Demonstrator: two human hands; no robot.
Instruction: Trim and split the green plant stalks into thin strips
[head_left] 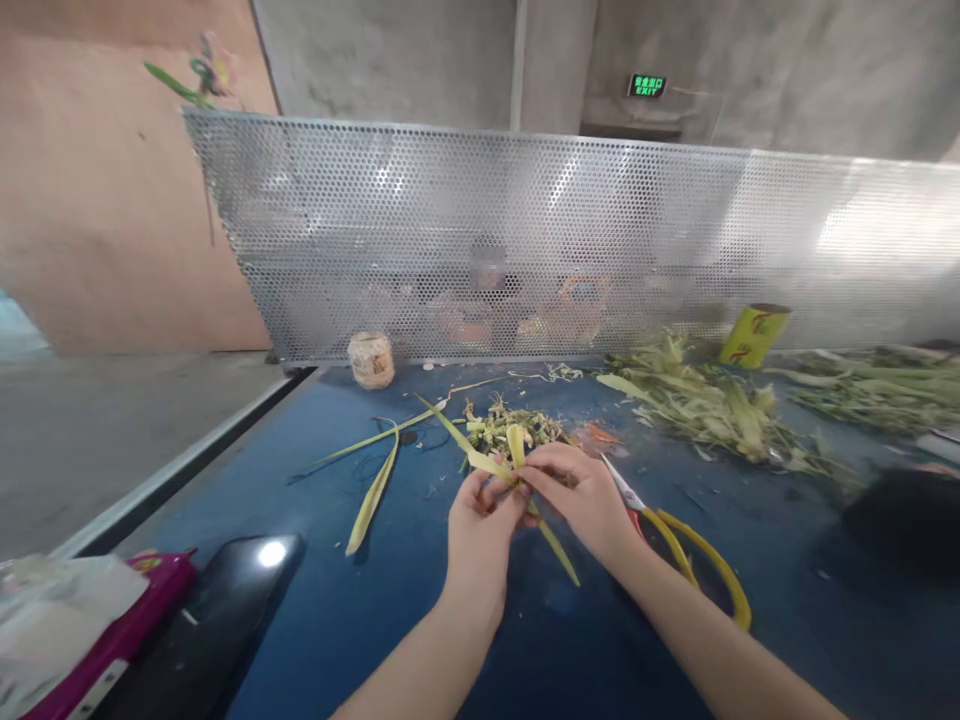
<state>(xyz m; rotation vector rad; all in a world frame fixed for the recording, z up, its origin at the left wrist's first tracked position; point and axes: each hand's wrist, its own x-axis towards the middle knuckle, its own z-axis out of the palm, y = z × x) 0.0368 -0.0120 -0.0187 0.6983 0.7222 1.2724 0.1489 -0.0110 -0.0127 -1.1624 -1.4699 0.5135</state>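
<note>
A thin, light, bendy leaf strip [517,445] is pinched near its folded middle by the fingers of the left hand [480,520] and right hand [581,495] above the desk [420,620], best gripped beside the bend.

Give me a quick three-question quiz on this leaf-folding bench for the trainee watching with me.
1. True or false: both hands grip the same leaf strip.
2. Which lies nearest the right hand? A) twine ball B) yellow-handled scissors C) yellow tube
3. What stands along the far edge of the blue table?

Key: 1. True; the left hand and the right hand pinch it together. 2. B. 3. A perforated metal screen.
</note>
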